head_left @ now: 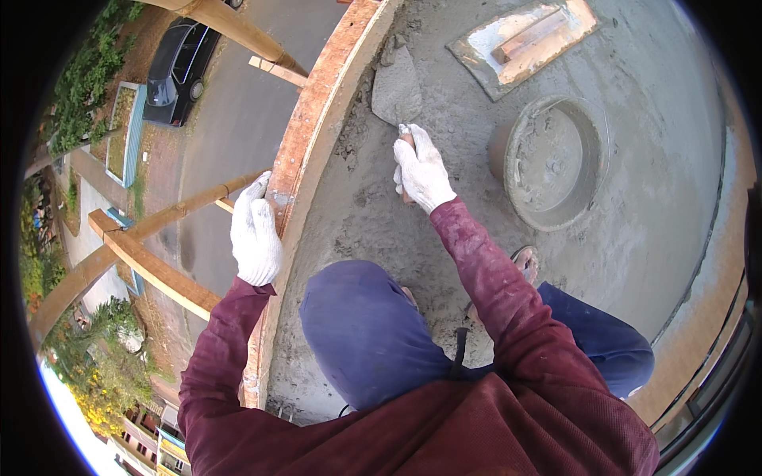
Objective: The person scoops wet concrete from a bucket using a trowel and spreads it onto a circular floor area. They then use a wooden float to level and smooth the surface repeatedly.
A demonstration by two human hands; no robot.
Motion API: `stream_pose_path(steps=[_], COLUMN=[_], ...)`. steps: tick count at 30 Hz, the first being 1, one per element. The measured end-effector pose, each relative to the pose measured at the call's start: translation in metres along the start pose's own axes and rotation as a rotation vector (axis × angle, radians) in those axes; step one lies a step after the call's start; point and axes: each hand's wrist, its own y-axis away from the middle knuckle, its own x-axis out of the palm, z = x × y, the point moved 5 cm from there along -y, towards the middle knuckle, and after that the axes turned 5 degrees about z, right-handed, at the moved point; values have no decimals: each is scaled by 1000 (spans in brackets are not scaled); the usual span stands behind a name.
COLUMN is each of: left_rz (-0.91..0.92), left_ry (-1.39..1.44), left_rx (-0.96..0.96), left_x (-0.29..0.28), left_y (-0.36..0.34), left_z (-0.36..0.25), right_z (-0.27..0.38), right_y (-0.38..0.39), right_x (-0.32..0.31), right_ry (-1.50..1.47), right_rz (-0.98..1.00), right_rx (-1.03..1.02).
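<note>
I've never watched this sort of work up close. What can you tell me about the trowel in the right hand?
The trowel has a flat, pointed blade, grey and coated with wet cement. It lies almost flat on the grey cement surface, tip pointing away from the person, close to the wooden edge board. Its handle is hidden inside the white-gloved right hand, whose grip is closed around it.

White knit gloves, maroon sleeves, blue trousers

I'm on an upper-storey building site: wet concrete slab (pixel 635 119), timber edge formwork (pixel 317 119), prop poles (pixel 159 222), street (pixel 238 111) far below.
</note>
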Motion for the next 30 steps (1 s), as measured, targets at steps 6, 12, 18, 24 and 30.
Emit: stream_pose_path(steps=[6,12,18,24,30], left_rz=[8,18,-25,-72,-84], left_ry=[20,-5,-71,23,-133], left_rx=[-19,0,103,108,103], left_x=[-4,-3,-3,-2,-10], left_y=[5,1,2,7,9], left_z=[4,-3,-3,-8,-4], right_z=[40,29,50,-1,-46], right_y=[122,236,73,85,115], right_x=[-50,-97,-33,46,8], right_ry=[-133,-436,-76,234,670], right_rz=[1,-335,112,311,249], right_rx=[-52,108,209,303,-95])
